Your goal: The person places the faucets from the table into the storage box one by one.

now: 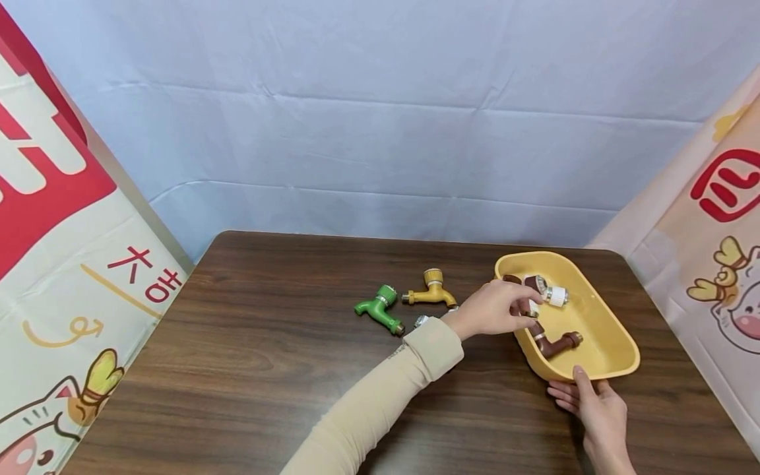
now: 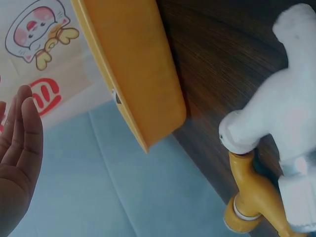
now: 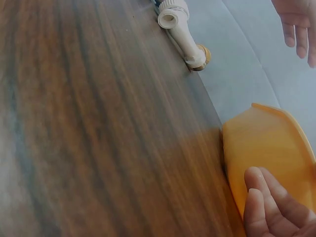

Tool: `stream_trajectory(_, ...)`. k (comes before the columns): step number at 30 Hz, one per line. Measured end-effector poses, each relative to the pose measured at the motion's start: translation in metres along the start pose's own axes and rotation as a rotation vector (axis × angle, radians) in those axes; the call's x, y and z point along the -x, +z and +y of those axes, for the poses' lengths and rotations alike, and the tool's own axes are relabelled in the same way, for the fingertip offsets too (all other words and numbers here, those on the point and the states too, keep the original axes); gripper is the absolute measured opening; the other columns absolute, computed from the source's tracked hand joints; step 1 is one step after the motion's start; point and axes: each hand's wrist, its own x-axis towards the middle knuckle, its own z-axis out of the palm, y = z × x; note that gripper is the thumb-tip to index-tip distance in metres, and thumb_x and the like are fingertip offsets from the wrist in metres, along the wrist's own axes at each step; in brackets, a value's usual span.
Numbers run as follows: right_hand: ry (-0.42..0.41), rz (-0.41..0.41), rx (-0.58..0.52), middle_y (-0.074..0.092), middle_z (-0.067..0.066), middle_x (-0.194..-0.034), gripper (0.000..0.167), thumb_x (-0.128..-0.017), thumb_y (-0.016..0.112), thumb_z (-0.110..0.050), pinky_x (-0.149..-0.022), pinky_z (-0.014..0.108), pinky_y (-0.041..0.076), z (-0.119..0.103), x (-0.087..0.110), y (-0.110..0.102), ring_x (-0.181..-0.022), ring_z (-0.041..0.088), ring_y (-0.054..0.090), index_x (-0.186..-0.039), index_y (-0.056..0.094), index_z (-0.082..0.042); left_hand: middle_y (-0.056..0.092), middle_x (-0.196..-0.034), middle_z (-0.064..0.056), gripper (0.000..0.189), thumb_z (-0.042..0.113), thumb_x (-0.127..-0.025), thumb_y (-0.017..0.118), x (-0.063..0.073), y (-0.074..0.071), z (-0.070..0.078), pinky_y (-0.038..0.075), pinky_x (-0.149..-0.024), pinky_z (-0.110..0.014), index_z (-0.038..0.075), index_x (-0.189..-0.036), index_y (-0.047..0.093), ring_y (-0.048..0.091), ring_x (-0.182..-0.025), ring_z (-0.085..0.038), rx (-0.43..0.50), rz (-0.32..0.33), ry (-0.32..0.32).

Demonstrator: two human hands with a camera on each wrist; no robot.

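Note:
My left hand (image 1: 495,308) hovers over the left rim of a yellow plastic basin (image 1: 611,330), its fingers loosely bent with nothing between them. Inside the basin lie several taps, among them a brown tap (image 1: 558,344) and one with a white knob (image 1: 557,296); my left fingers partly cover others. My right hand (image 1: 600,409) grips the basin's near rim, thumb over the edge and fingers against the outer wall. Left of the basin, on the table, are a green tap (image 1: 380,310), a yellow tap (image 1: 432,290) and a white tap (image 2: 296,103), mostly hidden by my left forearm in the head view.
The dark wooden table (image 1: 249,356) carries everything. A pale cloth backdrop (image 1: 356,132) hangs behind its far edge, and printed cloths (image 1: 727,264) stand at both sides. My left sleeve (image 1: 368,409) crosses the near middle of the table.

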Motion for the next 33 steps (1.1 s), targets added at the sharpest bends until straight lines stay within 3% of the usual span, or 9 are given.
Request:
stream_trajectory(5,0.004,0.000,0.011,0.065,-0.008,-0.059,0.036,-0.092,0.045,-0.042,-0.054,0.024,0.051,0.000,0.001,0.000,-0.062,0.008,0.065,-0.109,0.041,-0.011,0.062,-0.091,0.005,0.039,0.018,-0.085,0.065,0.008,-0.001,-0.005,0.039,-0.066,-0.006,0.013,-0.123,0.056,0.053,-0.069,0.006,0.020,0.001,-0.016)
stream_trajectory(11,-0.003,-0.006,-0.017,0.065,-0.007,-0.059,0.035,-0.092,0.046,-0.041,-0.054,0.024,0.051,0.001,-0.001,0.000,-0.061,0.009,0.065,-0.108,0.041,-0.010,0.064,-0.094,0.003,0.042,0.023,-0.085,0.065,0.015,-0.001,-0.011,0.038,-0.067,-0.008,0.013,-0.125,0.055,0.053,-0.071,0.003,-0.061,0.024,-0.004)
stream_trajectory(20,-0.021,-0.021,-0.035,0.065,-0.007,-0.059,0.034,-0.092,0.046,-0.040,-0.053,0.024,0.051,0.000,0.001,0.000,-0.060,0.009,0.065,-0.107,0.041,-0.009,0.064,-0.094,0.003,0.045,0.027,-0.085,0.065,0.024,-0.001,-0.016,0.038,-0.063,-0.008,0.013,-0.126,0.054,0.051,-0.065,0.005,-0.082,0.041,-0.017)
stream_trajectory(33,-0.056,-0.049,-0.055,0.066,-0.005,-0.061,0.034,-0.091,0.049,-0.040,-0.053,0.025,0.051,0.012,-0.011,-0.007,-0.061,0.011,0.066,-0.105,0.042,-0.010,0.063,-0.090,0.003,0.045,0.023,-0.088,0.062,0.044,-0.003,-0.029,0.039,-0.062,-0.009,0.011,-0.129,0.050,0.050,-0.068,0.003,0.006,0.095,-0.046)
